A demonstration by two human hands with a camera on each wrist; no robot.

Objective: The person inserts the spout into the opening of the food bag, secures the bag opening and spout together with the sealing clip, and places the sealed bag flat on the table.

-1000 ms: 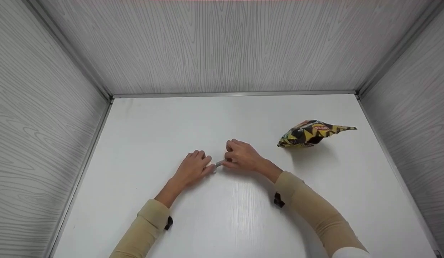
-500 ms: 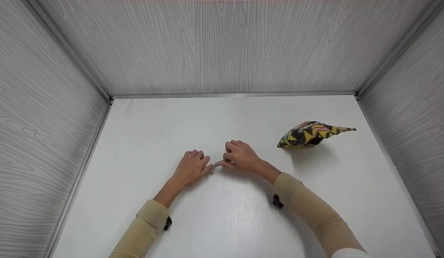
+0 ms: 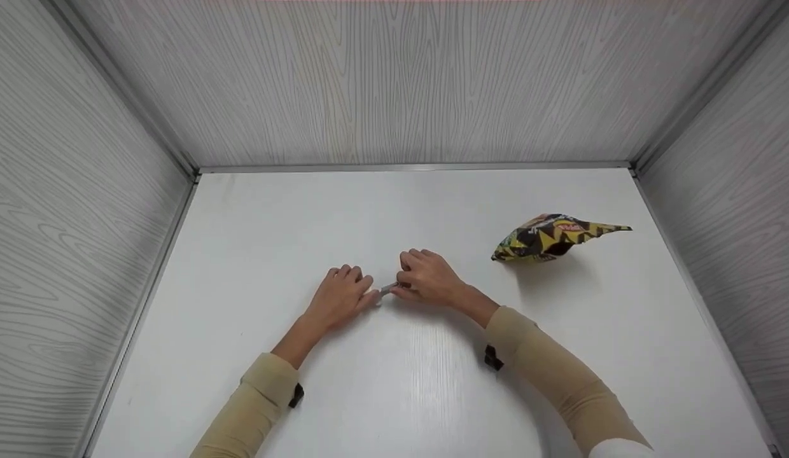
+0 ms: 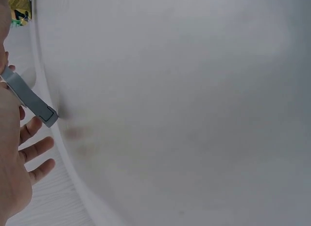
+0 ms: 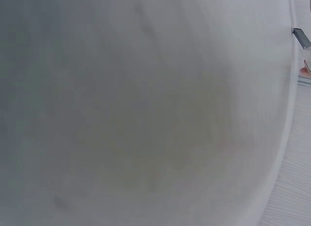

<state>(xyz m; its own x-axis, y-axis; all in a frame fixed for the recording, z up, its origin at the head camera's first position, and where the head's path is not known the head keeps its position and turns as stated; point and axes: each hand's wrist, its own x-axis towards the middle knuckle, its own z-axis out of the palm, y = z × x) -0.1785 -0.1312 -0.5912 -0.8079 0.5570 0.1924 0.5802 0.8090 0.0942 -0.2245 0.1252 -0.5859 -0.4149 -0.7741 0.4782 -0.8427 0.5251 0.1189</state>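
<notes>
Both hands meet around a slim grey sealing clip (image 3: 388, 289) low over the white table. With curled fingers and thumb, the right hand (image 3: 429, 278) pinches the clip's right part. The left hand (image 3: 340, 298) holds its other side at the thumb, the remaining fingers bent loosely outward. In the left wrist view, the clip (image 4: 30, 95) slants down past the left palm (image 4: 12, 163) and ends in a squared latch-like tip. Only a short dark-grey piece of the clip (image 5: 302, 39) shows at the right wrist view's edge. Fingers hide much of the clip.
A black and yellow snack bag (image 3: 547, 240), puffed at its left and flattened to a point at its right, stands right of the hands. Grey wood-grain panels (image 3: 394, 83) wall in the table (image 3: 293, 210) at the back and sides.
Both hands have shifted very slightly left. The small pale end of the clip below the left thumb shows less than before. The snack bag stays in place.
</notes>
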